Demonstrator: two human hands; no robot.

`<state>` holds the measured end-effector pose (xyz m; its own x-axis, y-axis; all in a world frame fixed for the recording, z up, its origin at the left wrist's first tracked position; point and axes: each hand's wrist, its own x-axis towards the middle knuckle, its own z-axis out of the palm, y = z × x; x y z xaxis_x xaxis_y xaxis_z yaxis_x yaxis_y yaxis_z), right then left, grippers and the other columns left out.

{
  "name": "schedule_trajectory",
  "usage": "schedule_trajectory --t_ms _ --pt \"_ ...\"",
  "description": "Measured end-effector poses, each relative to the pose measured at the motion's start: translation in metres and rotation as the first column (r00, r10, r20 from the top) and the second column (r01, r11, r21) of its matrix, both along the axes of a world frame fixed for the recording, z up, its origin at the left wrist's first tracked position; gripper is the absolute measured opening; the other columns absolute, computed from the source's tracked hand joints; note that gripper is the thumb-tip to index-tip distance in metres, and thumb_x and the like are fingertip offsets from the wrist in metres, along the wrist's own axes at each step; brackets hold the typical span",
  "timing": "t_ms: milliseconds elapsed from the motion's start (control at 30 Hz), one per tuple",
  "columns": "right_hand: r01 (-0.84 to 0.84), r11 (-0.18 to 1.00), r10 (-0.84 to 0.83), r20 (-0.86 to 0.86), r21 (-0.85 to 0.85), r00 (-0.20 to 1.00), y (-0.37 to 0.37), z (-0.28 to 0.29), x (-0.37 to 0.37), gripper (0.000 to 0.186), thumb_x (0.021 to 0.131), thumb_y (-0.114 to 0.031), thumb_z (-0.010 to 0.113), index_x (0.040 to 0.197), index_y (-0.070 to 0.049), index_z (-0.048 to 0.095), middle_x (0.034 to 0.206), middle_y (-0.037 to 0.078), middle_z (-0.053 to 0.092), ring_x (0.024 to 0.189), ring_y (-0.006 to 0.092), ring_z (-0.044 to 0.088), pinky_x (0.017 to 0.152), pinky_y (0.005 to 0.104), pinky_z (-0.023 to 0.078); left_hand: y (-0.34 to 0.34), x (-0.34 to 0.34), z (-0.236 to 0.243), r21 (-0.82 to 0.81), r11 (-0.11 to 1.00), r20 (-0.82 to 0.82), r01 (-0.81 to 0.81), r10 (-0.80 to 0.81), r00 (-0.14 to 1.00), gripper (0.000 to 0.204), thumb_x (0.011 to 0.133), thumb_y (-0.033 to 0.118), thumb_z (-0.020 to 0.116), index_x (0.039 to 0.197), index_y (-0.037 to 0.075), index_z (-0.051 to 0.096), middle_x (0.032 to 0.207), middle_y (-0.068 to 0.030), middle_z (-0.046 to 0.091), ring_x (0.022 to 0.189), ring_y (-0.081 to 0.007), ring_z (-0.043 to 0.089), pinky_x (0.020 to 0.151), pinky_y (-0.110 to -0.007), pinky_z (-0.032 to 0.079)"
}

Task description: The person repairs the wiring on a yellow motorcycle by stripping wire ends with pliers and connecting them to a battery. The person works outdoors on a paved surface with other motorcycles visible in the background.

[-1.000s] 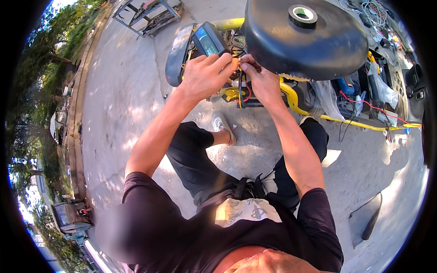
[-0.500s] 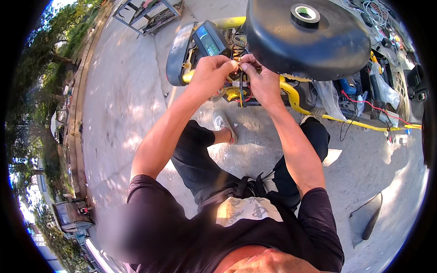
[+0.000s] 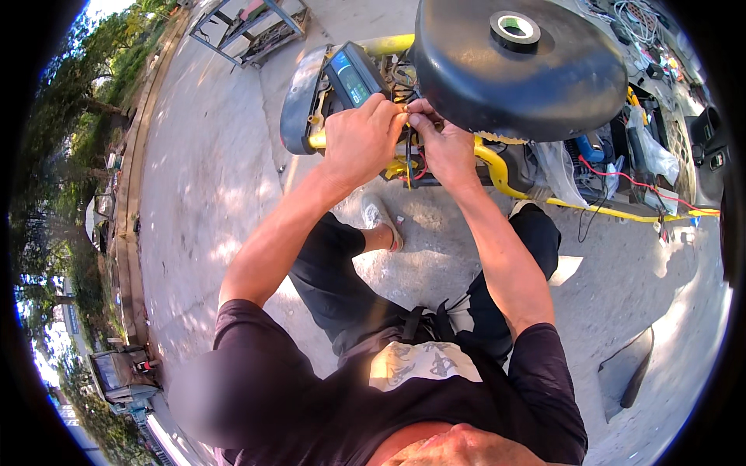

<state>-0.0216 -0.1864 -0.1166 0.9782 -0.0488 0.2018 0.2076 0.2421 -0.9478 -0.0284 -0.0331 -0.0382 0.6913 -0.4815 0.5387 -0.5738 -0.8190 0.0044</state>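
My left hand (image 3: pixel 360 138) and my right hand (image 3: pixel 444 147) meet fingertip to fingertip over the open wiring of a yellow-framed vehicle. Both are closed in a pinch on something small, probably wire ends, too small to make out. Dark and coloured wires (image 3: pixel 409 155) hang just below my fingers. Beyond my left hand stands a dark display unit (image 3: pixel 353 75) with a lit screen. A black padded seat (image 3: pixel 521 85) rises beside my right hand, and a roll of tape (image 3: pixel 514 28) lies flat on top of it.
The yellow frame tube (image 3: pixel 497 171) curves below the seat. At right are clear plastic bags (image 3: pixel 558 167), a red cable (image 3: pixel 633 180) and jumbled wires (image 3: pixel 639 19). A metal rack (image 3: pixel 252 31) stands far left on the concrete. My shoe (image 3: pixel 378 217) is beneath the frame.
My left hand has rolled over so that its back shows more, its fingers still pinched beside the right hand's. The vehicle sits slightly further left in view.
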Motion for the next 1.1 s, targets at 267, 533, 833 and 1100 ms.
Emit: schedule_trajectory --t_ms 267,533,833,1100 --pt "-0.001 0.999 0.001 -0.018 -0.036 1.0 0.001 0.012 -0.004 0.013 0.099 0.002 0.07 0.111 -0.001 0.074 0.103 0.002 0.073 0.096 0.0107 0.066 0.092 0.0294 0.054 -0.005 0.005 0.016 -0.574 0.433 -0.819 -0.695 -0.327 0.472 0.021 0.097 0.015 0.07 0.089 -0.005 0.074 0.069 -0.0001 0.058 0.057 -0.0083 0.044 0.052 -0.028 0.032" --pt "-0.034 0.999 0.033 -0.065 -0.018 0.997 -0.004 0.008 -0.003 0.016 0.101 -0.015 0.07 0.112 -0.005 0.074 0.105 0.002 0.075 0.091 0.01 0.068 0.072 0.0296 0.057 0.012 -0.009 0.02 -0.011 1.0 0.05 0.021 -0.02 0.999 0.028 0.084 0.02 0.087 0.107 0.009 0.077 0.093 0.0014 0.068 0.067 -0.0124 0.067 0.058 -0.025 0.048" --pt "-0.022 1.0 0.023 -0.062 0.007 0.998 0.0 0.003 -0.001 0.016 0.1 -0.014 0.071 0.113 -0.006 0.074 0.103 0.001 0.075 0.091 0.0106 0.068 0.074 0.0306 0.058 0.0 -0.004 -0.001 -0.018 0.997 -0.004 -0.078 0.078 0.997 0.014 0.097 0.018 0.074 0.1 0.005 0.074 0.085 -0.0027 0.069 0.064 -0.0204 0.067 0.057 -0.033 0.049" --pt "0.143 0.949 -0.091 0.191 -0.281 0.977 0.001 0.009 -0.006 0.015 0.102 -0.012 0.07 0.114 -0.003 0.074 0.099 0.003 0.075 0.089 0.0122 0.069 0.076 0.0318 0.058 0.009 -0.006 0.008 -0.501 0.772 -0.665 -0.392 -0.053 0.745 0.025 0.098 0.021 0.075 0.109 -0.002 0.077 0.089 -0.0141 0.076 0.07 -0.0229 0.066 0.068 -0.037 0.053"
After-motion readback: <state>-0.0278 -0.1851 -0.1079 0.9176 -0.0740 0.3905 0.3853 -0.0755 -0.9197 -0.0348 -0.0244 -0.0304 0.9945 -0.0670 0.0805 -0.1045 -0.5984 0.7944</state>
